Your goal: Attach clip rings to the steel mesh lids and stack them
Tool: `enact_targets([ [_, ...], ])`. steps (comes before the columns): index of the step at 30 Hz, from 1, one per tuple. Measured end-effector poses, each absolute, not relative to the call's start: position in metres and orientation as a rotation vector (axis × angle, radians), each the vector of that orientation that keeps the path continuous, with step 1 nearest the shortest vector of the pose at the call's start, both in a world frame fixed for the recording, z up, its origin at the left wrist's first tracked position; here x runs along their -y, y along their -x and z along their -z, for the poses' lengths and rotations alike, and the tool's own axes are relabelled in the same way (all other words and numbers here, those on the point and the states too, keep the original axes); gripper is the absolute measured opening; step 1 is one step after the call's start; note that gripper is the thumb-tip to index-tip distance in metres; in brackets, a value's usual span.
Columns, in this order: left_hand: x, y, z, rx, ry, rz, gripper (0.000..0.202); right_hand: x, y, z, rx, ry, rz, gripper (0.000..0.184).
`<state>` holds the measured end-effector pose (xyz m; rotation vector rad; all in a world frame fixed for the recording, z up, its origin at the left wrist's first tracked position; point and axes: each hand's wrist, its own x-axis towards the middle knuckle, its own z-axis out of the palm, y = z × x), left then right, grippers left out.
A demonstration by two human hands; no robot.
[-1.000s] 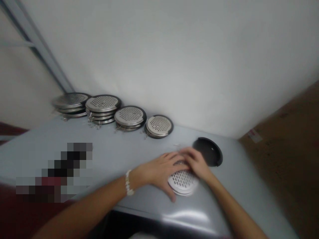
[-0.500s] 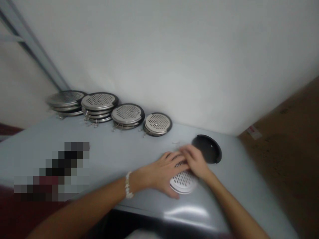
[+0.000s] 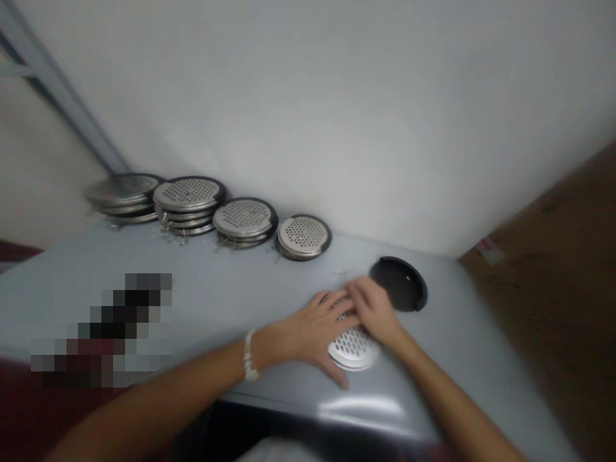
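A round perforated metal disc lies near the front edge of a grey table. My left hand rests on its left side, fingers stretched over the far rim and thumb at the near edge. My right hand lies across the disc's far right part, fingers curled down onto it and meeting the left hand's fingertips. A white bead bracelet circles my left wrist.
Several stacks of the same perforated discs line the back of the table against a white wall. A black round recess sits just behind my hands. Brown floor lies to the right. A pixelated patch covers the table's left.
Both hands stay on the disc, with small shifts of the fingers. The view has drifted slightly, so the stacks sit a little further left.
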<state>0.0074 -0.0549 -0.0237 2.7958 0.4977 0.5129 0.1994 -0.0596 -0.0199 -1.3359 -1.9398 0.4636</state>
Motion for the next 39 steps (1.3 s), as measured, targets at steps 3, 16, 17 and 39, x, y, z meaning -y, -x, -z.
enact_targets([
  [3, 0.055, -0.007, 0.024, -0.526, -2.789, -0.508, 0.103, 0.058, -0.204, 0.019, 1.928, 1.352, -0.318, 0.025],
  [16, 0.054, -0.008, 0.029, -0.664, -2.725, -0.504, 0.104, 0.009, -0.337, 0.060, 1.517, 2.010, 0.050, 0.032],
  [17, 0.054, -0.009, 0.030, -0.683, -2.721, -0.505, 0.105, 0.007, -0.338, 0.063, 1.518, 2.006, 0.034, 0.029],
  [39, 0.054, -0.009, 0.033, -0.721, -2.681, -0.527, 0.107, 0.026, -0.326, 0.011, 1.325, 1.856, -0.144, 0.030],
])
